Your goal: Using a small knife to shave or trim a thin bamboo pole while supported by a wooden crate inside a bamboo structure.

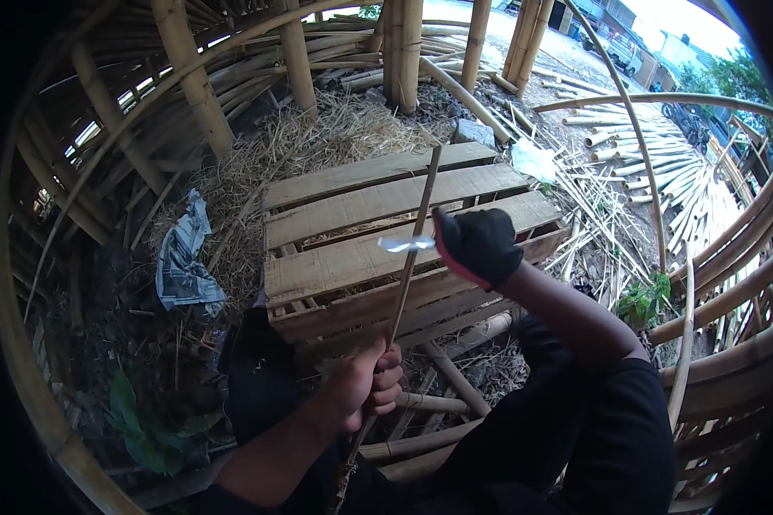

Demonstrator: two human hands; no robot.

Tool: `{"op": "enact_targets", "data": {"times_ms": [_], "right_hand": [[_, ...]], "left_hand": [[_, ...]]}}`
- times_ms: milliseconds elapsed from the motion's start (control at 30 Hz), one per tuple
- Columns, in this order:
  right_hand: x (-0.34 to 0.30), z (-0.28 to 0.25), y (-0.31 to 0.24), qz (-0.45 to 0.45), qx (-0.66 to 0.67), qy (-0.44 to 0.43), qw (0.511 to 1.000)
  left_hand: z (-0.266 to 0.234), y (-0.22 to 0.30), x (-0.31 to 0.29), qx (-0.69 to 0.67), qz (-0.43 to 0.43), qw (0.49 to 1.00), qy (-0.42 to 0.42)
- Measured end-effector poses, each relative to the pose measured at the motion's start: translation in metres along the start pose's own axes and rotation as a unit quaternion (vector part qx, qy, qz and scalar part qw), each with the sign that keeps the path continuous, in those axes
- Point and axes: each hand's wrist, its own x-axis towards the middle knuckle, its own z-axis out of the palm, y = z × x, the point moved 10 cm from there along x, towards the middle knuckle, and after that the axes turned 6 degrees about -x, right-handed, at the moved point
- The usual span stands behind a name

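My bare left hand point(374, 385) is closed round the lower part of a thin bamboo strip point(411, 266). The strip stands tilted, its top leaning slightly right and its lower end running down past my lap. In a dark glove with a reddish edge, my right hand point(481, 246) is closed just right of the strip. From that fist a knife point(397, 245) juts left, its short bright blade lying across the strip; glare blurs its outline and the glove hides the handle. Beyond both hands is a slatted wooden crate point(335, 225), with gaps between its boards.
Dry straw point(318, 142) is heaped behind the crate, and crumpled newspaper point(187, 262) lies to its left. Upright bamboo posts point(401, 60) stand at the back. Cut bamboo poles point(653, 163) cover the ground at right. Curved bamboo point(721, 373) borders my right side.
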Motion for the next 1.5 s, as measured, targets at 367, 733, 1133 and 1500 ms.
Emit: {"op": "enact_targets", "data": {"times_ms": [367,733,1133,1500], "right_hand": [[0.008,0.004,0.03,0.076,-0.062,-0.013,0.995],[-0.018,0.038,0.155,0.306,-0.111,-0.175,0.929],[-0.018,-0.019,0.016,0.147,0.049,-0.127,0.98],[-0.03,0.019,-0.026,0.06,-0.01,-0.171,0.983]], "left_hand": [[-0.001,-0.013,0.008,-0.004,-0.038,0.999,-0.009],[0.024,-0.021,0.004,-0.001,-0.053,0.997,-0.058],[-0.008,-0.006,0.021,0.061,0.043,0.997,0.017],[-0.025,-0.011,0.019,-0.005,0.021,0.999,0.037]]}}
